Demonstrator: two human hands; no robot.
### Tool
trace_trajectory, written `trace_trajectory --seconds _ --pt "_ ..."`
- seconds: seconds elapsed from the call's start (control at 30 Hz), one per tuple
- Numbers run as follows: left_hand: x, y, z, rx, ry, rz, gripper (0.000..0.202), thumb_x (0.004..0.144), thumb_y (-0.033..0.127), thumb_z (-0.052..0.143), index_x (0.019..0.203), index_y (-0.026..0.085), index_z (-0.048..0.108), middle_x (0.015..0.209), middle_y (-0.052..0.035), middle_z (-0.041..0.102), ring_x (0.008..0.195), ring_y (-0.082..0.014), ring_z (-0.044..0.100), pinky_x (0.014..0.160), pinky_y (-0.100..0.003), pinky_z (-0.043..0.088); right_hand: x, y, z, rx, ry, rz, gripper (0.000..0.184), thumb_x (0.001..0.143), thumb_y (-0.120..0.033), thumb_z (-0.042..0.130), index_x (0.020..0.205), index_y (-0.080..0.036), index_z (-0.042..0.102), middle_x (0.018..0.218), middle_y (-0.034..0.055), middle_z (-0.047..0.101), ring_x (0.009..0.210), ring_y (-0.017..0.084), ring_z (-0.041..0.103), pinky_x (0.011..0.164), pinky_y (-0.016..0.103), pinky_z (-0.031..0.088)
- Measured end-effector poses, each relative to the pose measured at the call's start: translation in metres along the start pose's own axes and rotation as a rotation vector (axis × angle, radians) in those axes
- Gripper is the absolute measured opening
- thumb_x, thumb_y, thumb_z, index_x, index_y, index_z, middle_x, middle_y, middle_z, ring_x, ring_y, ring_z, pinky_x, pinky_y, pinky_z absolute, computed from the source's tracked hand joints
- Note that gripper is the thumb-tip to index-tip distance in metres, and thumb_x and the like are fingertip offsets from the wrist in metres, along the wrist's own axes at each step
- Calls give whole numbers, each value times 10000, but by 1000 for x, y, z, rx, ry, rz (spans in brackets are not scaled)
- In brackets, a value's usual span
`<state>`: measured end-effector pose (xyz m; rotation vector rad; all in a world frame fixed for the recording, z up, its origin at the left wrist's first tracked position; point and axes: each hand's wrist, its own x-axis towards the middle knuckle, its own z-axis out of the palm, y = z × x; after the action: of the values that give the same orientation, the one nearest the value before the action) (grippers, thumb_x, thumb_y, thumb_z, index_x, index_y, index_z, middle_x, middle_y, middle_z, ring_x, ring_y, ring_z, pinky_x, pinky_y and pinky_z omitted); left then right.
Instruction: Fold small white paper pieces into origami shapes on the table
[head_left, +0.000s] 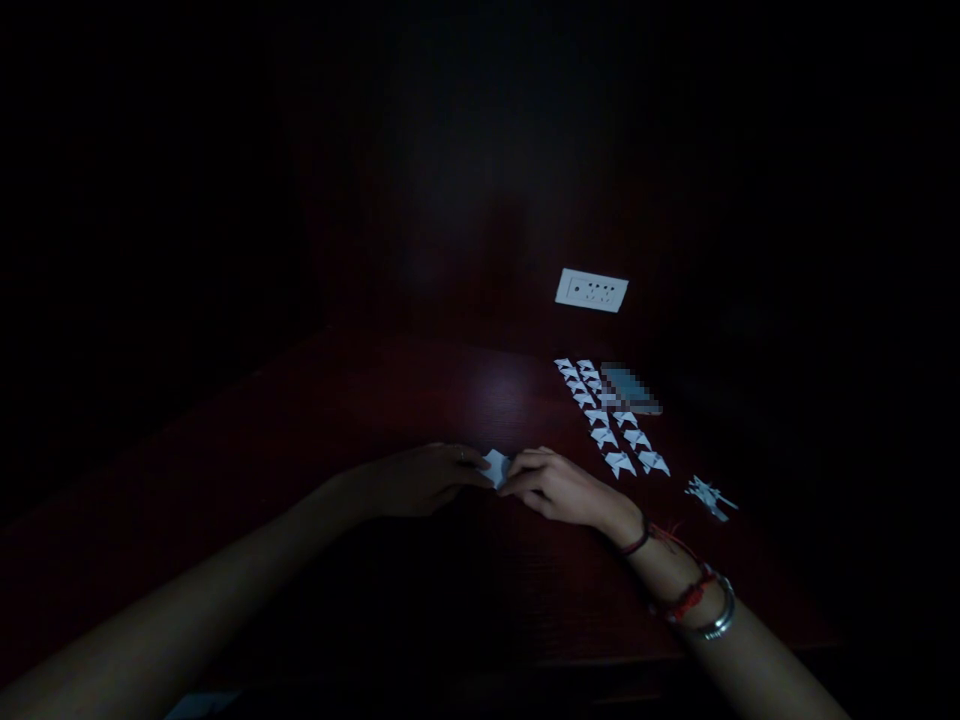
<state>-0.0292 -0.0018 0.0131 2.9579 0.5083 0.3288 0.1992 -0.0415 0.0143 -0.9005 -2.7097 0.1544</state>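
The scene is very dark. My left hand (424, 478) and my right hand (555, 487) meet over a dark red wooden table (300, 450). Both pinch a small white piece of paper (496, 467) between their fingertips, left hand on its left edge, right hand on its right edge. The paper lies low on or just above the tabletop. My right wrist carries a red cord and bangles.
To the right lie two rows of several small white folded paper figures (611, 420). A blurred grey patch (630, 390) sits beside them. A separate white folded piece (710, 496) lies further right. A white wall socket (591, 290) is on the dark wall behind.
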Motion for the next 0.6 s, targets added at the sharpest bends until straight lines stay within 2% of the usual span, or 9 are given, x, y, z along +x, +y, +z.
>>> trace_trajectory --seconds 0.27,0.4,0.6 --pt "-3 -5 3 -15 -40 7 486 748 62 414 1155 328 415 1234 4 384 1107 -187 362 911 -342 303 -1 3 3 76 24 -27 238 734 -71 433 877 -152 604 870 25 576 825 108 500 809 246 367" --pt "-4 -3 2 -18 -35 7 471 766 74 404 1162 327 406 1236 -1 378 1099 -184 367 908 -336 304 -3 3 4 65 63 28 240 740 -80 425 896 -153 591 887 29 559 826 109 500 794 247 374" --pt "-2 -3 3 -33 -34 3 497 752 55 409 1164 333 397 1226 4 385 1091 -173 374 902 -330 310 -2 1 5 10 54 50 250 754 -107 418 945 -165 570 873 29 553 792 113 504 782 261 364"
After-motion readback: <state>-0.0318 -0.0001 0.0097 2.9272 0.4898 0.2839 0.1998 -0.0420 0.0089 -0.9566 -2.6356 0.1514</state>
